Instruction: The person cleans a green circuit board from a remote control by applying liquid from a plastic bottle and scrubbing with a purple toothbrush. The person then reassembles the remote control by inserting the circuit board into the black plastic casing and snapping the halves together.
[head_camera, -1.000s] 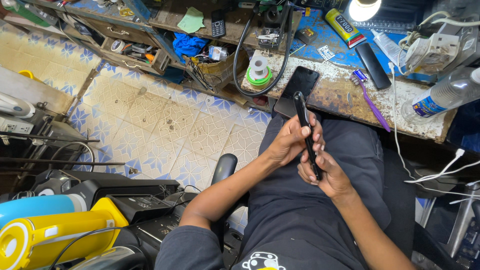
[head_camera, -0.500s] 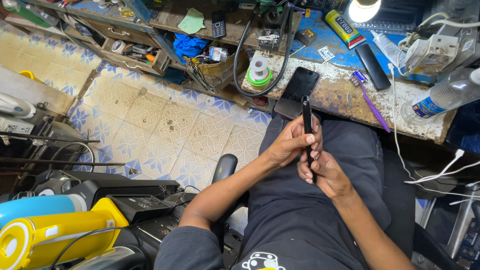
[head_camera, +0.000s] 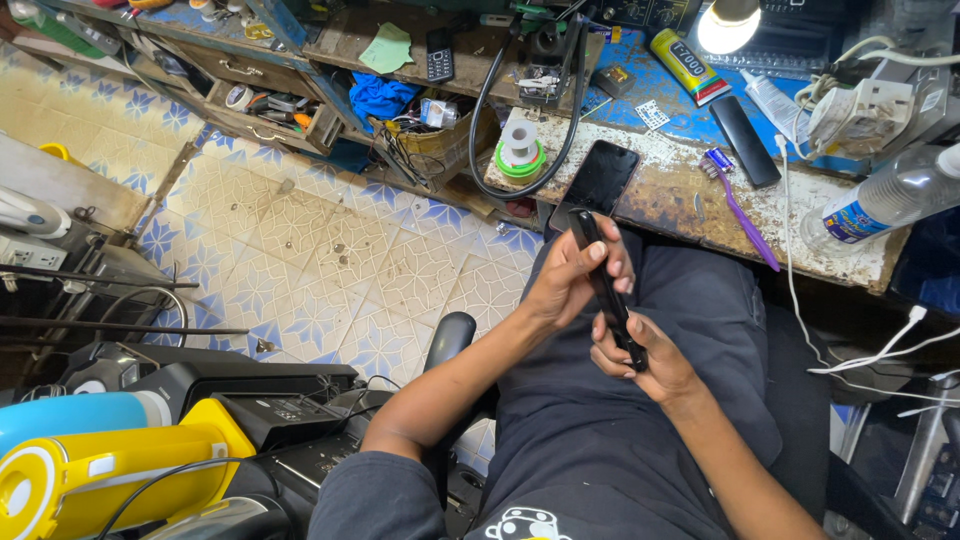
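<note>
A slim black phone is held edge-on above my lap, in front of the workbench. My left hand wraps its upper half, fingers curled over the edge. My right hand grips its lower end from below. A second black phone lies flat on the worn bench edge just beyond my hands. A purple toothbrush lies to its right.
A lit lamp, a yellow glue tube, a plastic bottle, a solder spool and white cables crowd the bench. Patterned floor tiles lie left. Black and yellow equipment stands at lower left.
Both hands have turned the phone slightly and shifted their grip along it; it stays above my lap at nearly the same spot.
</note>
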